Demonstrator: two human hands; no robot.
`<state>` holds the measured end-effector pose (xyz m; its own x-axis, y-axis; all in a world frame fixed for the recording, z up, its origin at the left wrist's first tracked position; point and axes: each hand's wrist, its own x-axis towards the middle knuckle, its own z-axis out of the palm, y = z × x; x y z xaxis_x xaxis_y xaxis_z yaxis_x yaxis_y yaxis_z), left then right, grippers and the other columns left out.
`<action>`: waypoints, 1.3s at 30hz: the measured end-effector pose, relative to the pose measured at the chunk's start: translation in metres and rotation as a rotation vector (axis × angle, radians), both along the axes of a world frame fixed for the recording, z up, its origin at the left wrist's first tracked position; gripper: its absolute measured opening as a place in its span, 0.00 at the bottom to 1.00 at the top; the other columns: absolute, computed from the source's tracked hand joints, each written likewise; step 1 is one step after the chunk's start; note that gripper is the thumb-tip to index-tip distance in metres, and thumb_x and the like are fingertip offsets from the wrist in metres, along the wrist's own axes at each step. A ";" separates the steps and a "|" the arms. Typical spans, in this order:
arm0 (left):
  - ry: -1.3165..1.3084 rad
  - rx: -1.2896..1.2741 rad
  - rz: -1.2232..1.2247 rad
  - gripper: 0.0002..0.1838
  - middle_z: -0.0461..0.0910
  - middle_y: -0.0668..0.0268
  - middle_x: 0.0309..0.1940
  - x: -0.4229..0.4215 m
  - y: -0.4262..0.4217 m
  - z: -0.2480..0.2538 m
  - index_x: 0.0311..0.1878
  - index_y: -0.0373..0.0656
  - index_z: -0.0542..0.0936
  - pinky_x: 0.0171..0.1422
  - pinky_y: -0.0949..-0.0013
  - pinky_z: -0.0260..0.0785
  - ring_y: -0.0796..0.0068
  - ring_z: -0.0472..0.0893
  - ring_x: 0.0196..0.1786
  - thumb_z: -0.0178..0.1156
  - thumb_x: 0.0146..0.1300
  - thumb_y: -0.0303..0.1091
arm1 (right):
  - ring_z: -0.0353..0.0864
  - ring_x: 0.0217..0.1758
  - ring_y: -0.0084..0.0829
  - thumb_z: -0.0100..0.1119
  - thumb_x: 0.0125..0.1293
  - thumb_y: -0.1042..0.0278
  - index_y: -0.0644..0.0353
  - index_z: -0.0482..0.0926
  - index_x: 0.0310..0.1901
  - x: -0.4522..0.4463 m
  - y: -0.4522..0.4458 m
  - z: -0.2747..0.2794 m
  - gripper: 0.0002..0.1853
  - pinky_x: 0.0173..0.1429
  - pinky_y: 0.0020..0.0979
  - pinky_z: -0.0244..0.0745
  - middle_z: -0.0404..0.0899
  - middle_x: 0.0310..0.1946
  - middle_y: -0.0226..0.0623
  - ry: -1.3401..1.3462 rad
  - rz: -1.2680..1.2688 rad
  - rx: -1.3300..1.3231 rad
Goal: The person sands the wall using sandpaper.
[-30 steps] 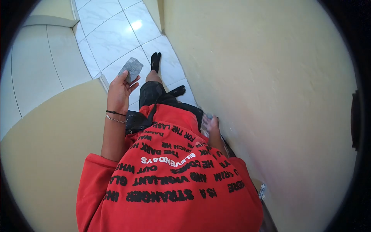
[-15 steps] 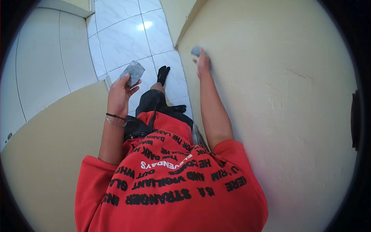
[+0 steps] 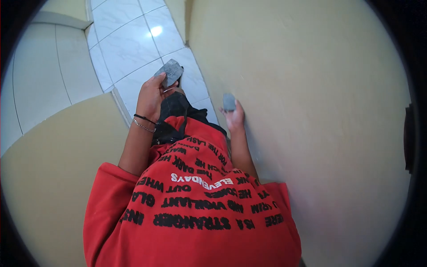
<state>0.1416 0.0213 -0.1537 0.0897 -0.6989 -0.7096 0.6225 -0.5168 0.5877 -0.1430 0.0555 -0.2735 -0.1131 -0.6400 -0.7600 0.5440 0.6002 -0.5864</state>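
My left hand (image 3: 150,96) is closed on a grey, creased piece of sandpaper (image 3: 171,72), thumb on top and fingers beneath, held out over the floor. A black cord and a silver chain circle that wrist. Low beside the wall on the right is my right hand (image 3: 235,119), a little blurred. It grips a smaller grey piece of sandpaper (image 3: 229,102) between thumb and fingers. Whether this piece touches the pale yellow wall (image 3: 311,115) I cannot tell.
White marbled floor tiles (image 3: 129,49) run ahead between the walls. A light panelled door (image 3: 40,75) stands at the left, above a low yellow wall section (image 3: 66,151). A dark object (image 3: 409,138) is fixed at the far right edge.
My right hand has come down along the wall toward my body, its sandpaper still gripped. My left hand sits slightly further right and higher in view. The view has shifted a little.
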 end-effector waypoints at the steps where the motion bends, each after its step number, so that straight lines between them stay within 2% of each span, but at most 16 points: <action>1: 0.011 0.007 -0.031 0.14 0.76 0.62 0.39 0.003 0.000 0.002 0.44 0.35 0.71 0.44 0.72 0.68 0.72 0.77 0.41 0.45 0.63 0.37 | 0.69 0.48 0.33 0.38 0.65 0.57 0.57 0.66 0.51 -0.012 0.025 0.005 0.18 0.52 0.45 0.65 0.71 0.46 0.36 0.037 0.012 0.004; 6: 0.118 -0.010 -0.119 0.14 0.76 0.63 0.39 0.011 -0.004 0.007 0.43 0.36 0.71 0.45 0.70 0.68 0.71 0.77 0.41 0.44 0.63 0.36 | 0.74 0.39 0.33 0.40 0.64 0.56 0.59 0.69 0.47 -0.098 0.190 -0.031 0.17 0.39 0.37 0.70 0.73 0.38 0.37 0.362 -0.015 0.033; 11: 0.088 -0.053 -0.186 0.14 0.76 0.62 0.38 0.012 -0.004 0.021 0.44 0.35 0.72 0.44 0.70 0.68 0.71 0.77 0.41 0.45 0.63 0.36 | 0.73 0.41 0.35 0.40 0.64 0.56 0.63 0.70 0.46 -0.114 0.280 0.003 0.19 0.42 0.37 0.69 0.73 0.39 0.41 0.673 0.107 0.373; 13: 0.095 -0.066 -0.180 0.14 0.76 0.62 0.38 0.015 -0.005 0.017 0.44 0.36 0.72 0.44 0.70 0.68 0.71 0.77 0.41 0.45 0.63 0.36 | 0.73 0.42 0.36 0.40 0.63 0.55 0.64 0.70 0.46 -0.113 0.288 0.017 0.20 0.42 0.37 0.68 0.74 0.39 0.42 0.802 0.402 0.335; 16: 0.072 -0.053 -0.139 0.14 0.76 0.62 0.39 0.017 -0.005 0.015 0.43 0.36 0.72 0.44 0.70 0.68 0.71 0.77 0.41 0.46 0.63 0.36 | 0.72 0.43 0.37 0.40 0.63 0.55 0.66 0.70 0.46 -0.116 0.267 0.009 0.21 0.44 0.36 0.68 0.74 0.39 0.45 1.101 1.008 -0.034; 17: 0.032 -0.029 -0.122 0.13 0.76 0.63 0.39 0.003 -0.003 0.013 0.43 0.36 0.72 0.45 0.70 0.68 0.71 0.77 0.41 0.46 0.63 0.36 | 0.72 0.43 0.37 0.40 0.63 0.55 0.67 0.71 0.46 -0.125 0.254 -0.007 0.21 0.44 0.36 0.68 0.74 0.39 0.45 1.070 1.017 0.002; 19: 0.004 0.022 -0.067 0.13 0.76 0.63 0.40 -0.003 -0.003 -0.004 0.44 0.37 0.71 0.45 0.69 0.68 0.70 0.77 0.42 0.46 0.63 0.36 | 0.72 0.46 0.42 0.36 0.64 0.53 0.69 0.71 0.45 -0.132 0.188 -0.107 0.24 0.48 0.37 0.66 0.73 0.41 0.51 0.786 0.412 0.771; 21: -0.008 0.059 -0.015 0.13 0.76 0.63 0.40 -0.004 -0.002 -0.013 0.44 0.37 0.71 0.46 0.69 0.68 0.70 0.77 0.42 0.46 0.63 0.36 | 0.71 0.50 0.46 0.32 0.64 0.49 0.69 0.70 0.48 -0.130 0.149 -0.163 0.29 0.52 0.40 0.65 0.72 0.44 0.57 0.697 0.340 0.597; 23: -0.027 0.043 0.078 0.14 0.75 0.62 0.41 -0.002 0.001 -0.019 0.46 0.37 0.71 0.47 0.68 0.67 0.69 0.76 0.44 0.46 0.63 0.36 | 0.69 0.52 0.48 0.34 0.63 0.46 0.70 0.71 0.46 -0.114 0.091 -0.178 0.30 0.52 0.41 0.64 0.71 0.47 0.55 1.009 0.984 0.449; 25: -0.071 0.041 0.128 0.14 0.75 0.62 0.41 -0.004 0.002 -0.020 0.46 0.37 0.70 0.48 0.68 0.67 0.69 0.76 0.44 0.46 0.63 0.36 | 0.63 0.58 0.53 0.25 0.63 0.42 0.71 0.67 0.51 -0.093 0.043 -0.253 0.36 0.62 0.42 0.55 0.65 0.51 0.62 1.020 1.048 0.383; 27: -0.110 0.052 0.175 0.14 0.75 0.62 0.41 -0.005 0.002 -0.024 0.46 0.37 0.70 0.49 0.67 0.67 0.68 0.76 0.45 0.46 0.63 0.36 | 0.60 0.61 0.49 0.28 0.63 0.41 0.73 0.66 0.53 -0.040 -0.039 -0.206 0.36 0.63 0.38 0.53 0.64 0.54 0.59 0.886 0.752 0.073; 28: -0.121 0.044 0.191 0.14 0.75 0.62 0.40 -0.005 0.002 -0.025 0.45 0.36 0.70 0.46 0.69 0.68 0.68 0.76 0.43 0.46 0.63 0.36 | 0.69 0.54 0.39 0.36 0.61 0.40 0.69 0.66 0.54 -0.019 -0.085 -0.145 0.36 0.54 0.33 0.65 0.68 0.53 0.50 0.652 0.639 0.213; 29: -0.132 0.033 0.205 0.14 0.76 0.61 0.39 -0.006 0.002 -0.025 0.45 0.34 0.70 0.44 0.70 0.68 0.68 0.77 0.42 0.45 0.63 0.36 | 0.71 0.49 0.35 0.38 0.61 0.41 0.69 0.65 0.55 0.007 -0.109 -0.113 0.35 0.48 0.32 0.70 0.68 0.52 0.46 0.587 0.545 0.092; 31: -0.127 0.020 0.193 0.14 0.75 0.61 0.40 -0.005 0.001 -0.024 0.45 0.36 0.70 0.46 0.68 0.68 0.68 0.76 0.44 0.46 0.63 0.36 | 0.71 0.49 0.34 0.40 0.62 0.44 0.69 0.65 0.54 0.041 -0.154 -0.080 0.32 0.47 0.35 0.70 0.68 0.52 0.43 0.570 0.551 -0.001; 34: -0.096 -0.005 0.155 0.14 0.75 0.62 0.41 -0.006 -0.002 -0.024 0.46 0.37 0.70 0.49 0.67 0.67 0.68 0.75 0.45 0.46 0.62 0.36 | 0.70 0.49 0.31 0.42 0.64 0.49 0.67 0.65 0.53 0.078 -0.171 -0.009 0.27 0.48 0.37 0.69 0.69 0.49 0.39 0.377 0.276 -0.184; 39: -0.020 -0.077 0.030 0.15 0.75 0.61 0.41 -0.016 -0.004 -0.005 0.46 0.36 0.70 0.48 0.69 0.67 0.68 0.75 0.45 0.46 0.62 0.37 | 0.69 0.50 0.31 0.41 0.66 0.54 0.65 0.65 0.52 0.060 -0.106 0.019 0.22 0.49 0.38 0.68 0.69 0.48 0.37 0.191 0.108 -0.343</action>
<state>0.1254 0.0177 -0.1585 0.1247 -0.7482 -0.6516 0.6248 -0.4510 0.6374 -0.0831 -0.0510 -0.2543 -0.1493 -0.8689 -0.4719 0.3504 0.3998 -0.8470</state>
